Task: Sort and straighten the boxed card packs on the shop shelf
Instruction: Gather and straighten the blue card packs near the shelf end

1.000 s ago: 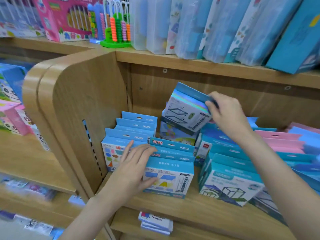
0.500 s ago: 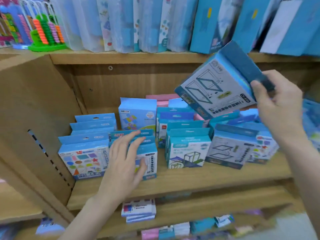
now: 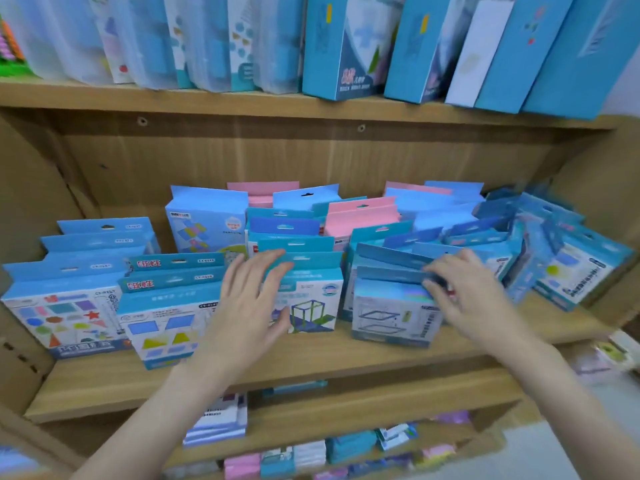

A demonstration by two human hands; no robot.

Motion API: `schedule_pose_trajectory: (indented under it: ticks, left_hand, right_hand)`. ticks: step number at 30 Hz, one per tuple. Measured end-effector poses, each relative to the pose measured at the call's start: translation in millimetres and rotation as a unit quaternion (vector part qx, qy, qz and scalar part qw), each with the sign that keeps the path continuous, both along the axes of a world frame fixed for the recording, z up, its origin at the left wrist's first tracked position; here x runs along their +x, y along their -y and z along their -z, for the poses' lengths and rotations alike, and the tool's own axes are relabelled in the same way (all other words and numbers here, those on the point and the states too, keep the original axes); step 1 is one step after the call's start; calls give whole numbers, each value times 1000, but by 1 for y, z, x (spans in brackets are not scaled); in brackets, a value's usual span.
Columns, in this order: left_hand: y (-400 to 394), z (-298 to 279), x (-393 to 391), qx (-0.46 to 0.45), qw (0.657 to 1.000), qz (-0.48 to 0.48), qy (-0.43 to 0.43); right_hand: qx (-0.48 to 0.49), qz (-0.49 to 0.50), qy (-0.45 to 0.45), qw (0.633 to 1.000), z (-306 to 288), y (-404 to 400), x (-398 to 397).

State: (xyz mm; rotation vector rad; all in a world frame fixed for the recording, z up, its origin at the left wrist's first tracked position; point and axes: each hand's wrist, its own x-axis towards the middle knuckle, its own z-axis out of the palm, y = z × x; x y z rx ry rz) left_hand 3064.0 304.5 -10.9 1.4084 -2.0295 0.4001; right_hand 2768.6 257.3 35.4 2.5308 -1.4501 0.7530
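Observation:
Several blue and pink boxed card packs stand in rows on the wooden middle shelf (image 3: 311, 362). My right hand (image 3: 474, 299) pinches the top right edge of a blue pack printed with a wire-frame box (image 3: 391, 317), which stands at the front of a row. My left hand (image 3: 249, 306) hovers with fingers spread in front of a pack showing a green frame (image 3: 311, 306), its fingertips touching that pack's blue hang tab. At the left stand a shapes pack (image 3: 65, 317) and a trapezoid pack (image 3: 162, 327). Packs at the far right (image 3: 571, 271) lean askew.
Tall blue and translucent boxes (image 3: 346, 46) fill the upper shelf. Lower shelves hold more small packs (image 3: 218, 424). Wooden side panels (image 3: 20, 209) close the shelf at left and right. A bare strip of shelf board runs along the front edge.
My right hand has brought the wire-frame pack down from the air and set it at the front of the right row. My left hand shifted right toward the green-frame pack. The camera panned right.

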Motion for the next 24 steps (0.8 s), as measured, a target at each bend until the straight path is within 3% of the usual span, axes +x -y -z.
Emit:
schedule_pose_trajectory:
  ticks: [2,8,13,19,24]
  left_hand:
    - [4,0,-15,1,1000,-9,6]
    - [12,5,-68,30,999,31,-13]
    - [29,1,-97,79,995,15,52]
    - [38,-5,-106,84,996,0,38]
    - [40,0,-109,56,998,-12,41]
  right_hand:
    - [-39,-16,-2,999,22,6,3]
    - [0,-53,-35,998,40,16,-3]
    - [17,-127,51,990,44,18,-15]
    - [13,-46,140,989,42,27,-82]
    - [96,8,171,981,43,38,-96]
